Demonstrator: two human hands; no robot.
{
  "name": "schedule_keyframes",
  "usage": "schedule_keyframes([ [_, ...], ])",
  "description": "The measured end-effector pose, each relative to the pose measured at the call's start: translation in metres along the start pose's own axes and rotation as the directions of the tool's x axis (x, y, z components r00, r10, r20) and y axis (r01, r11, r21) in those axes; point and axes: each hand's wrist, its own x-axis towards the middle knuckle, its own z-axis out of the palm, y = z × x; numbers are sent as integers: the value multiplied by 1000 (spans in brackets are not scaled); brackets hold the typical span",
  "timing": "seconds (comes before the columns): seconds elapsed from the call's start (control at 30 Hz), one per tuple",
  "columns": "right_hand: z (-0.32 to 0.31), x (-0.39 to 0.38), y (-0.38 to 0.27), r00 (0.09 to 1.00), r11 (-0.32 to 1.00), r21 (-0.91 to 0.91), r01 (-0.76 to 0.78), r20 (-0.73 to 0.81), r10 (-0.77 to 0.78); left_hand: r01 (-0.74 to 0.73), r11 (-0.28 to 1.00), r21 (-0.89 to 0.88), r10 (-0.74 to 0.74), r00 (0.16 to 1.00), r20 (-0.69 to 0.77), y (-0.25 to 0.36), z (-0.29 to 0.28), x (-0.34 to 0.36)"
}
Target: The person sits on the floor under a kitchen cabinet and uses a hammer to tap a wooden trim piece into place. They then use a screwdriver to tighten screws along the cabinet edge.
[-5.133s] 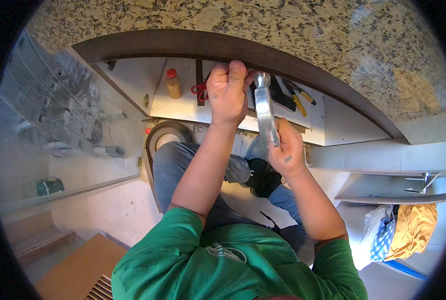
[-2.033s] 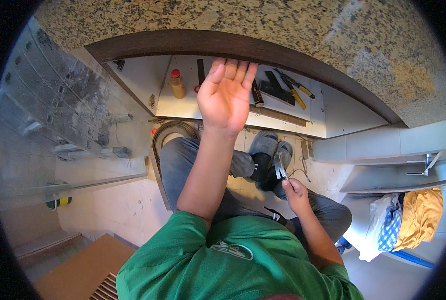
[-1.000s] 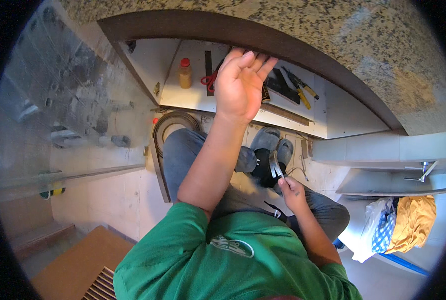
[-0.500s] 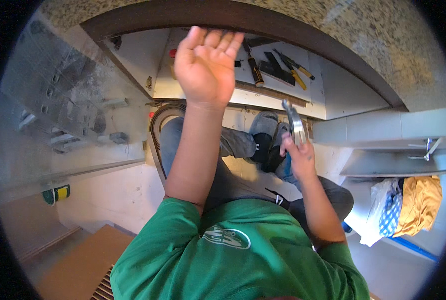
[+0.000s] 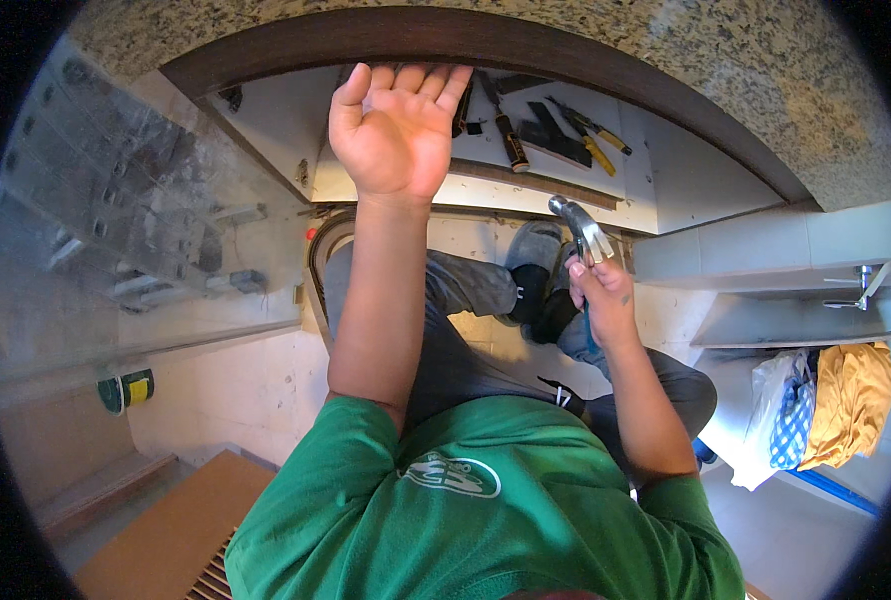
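My left hand (image 5: 396, 135) is raised with the palm facing me and the fingers stretched upward. Its fingertips reach the lower edge of the dark brown wooden strip (image 5: 486, 32) under the counter; whether they press on it is hard to tell. In my right hand (image 5: 606, 300), low in front of the cabinet, is a claw hammer (image 5: 588, 235), gripped by its handle just below the head. The shiny metal head points up and to the left, apart from the strip.
Inside the cabinet lie a tool with a dark and orange handle (image 5: 512, 150), yellow-handled pliers (image 5: 598, 152) and dark flat pieces (image 5: 558, 138). Speckled stone countertop (image 5: 746, 100) runs above. A glass panel (image 5: 156, 230) stands left; cloths (image 5: 846, 405) hang at right.
My left hand has shifted a little to the left along the strip. The hammer in my right hand has turned, its head now tilting more to the left.
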Motion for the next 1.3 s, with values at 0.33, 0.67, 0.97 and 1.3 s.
schedule_keyframes([
  [0.33,-19,-24,37,978,978,110,-178,-85,188,105,923,-370,-85,994,70,-32,-50,26],
  [0.67,-16,-27,26,976,932,296,-208,-2,218,-48,986,-160,-7,944,-330,-74,-22,41],
  [0.97,18,20,-21,989,905,399,-148,68,131,-117,992,49,126,944,-305,-36,9,1],
  [1.3,91,90,-81,853,440,753,-488,518,59,9,946,323,36,991,-133,3,13,1],
])
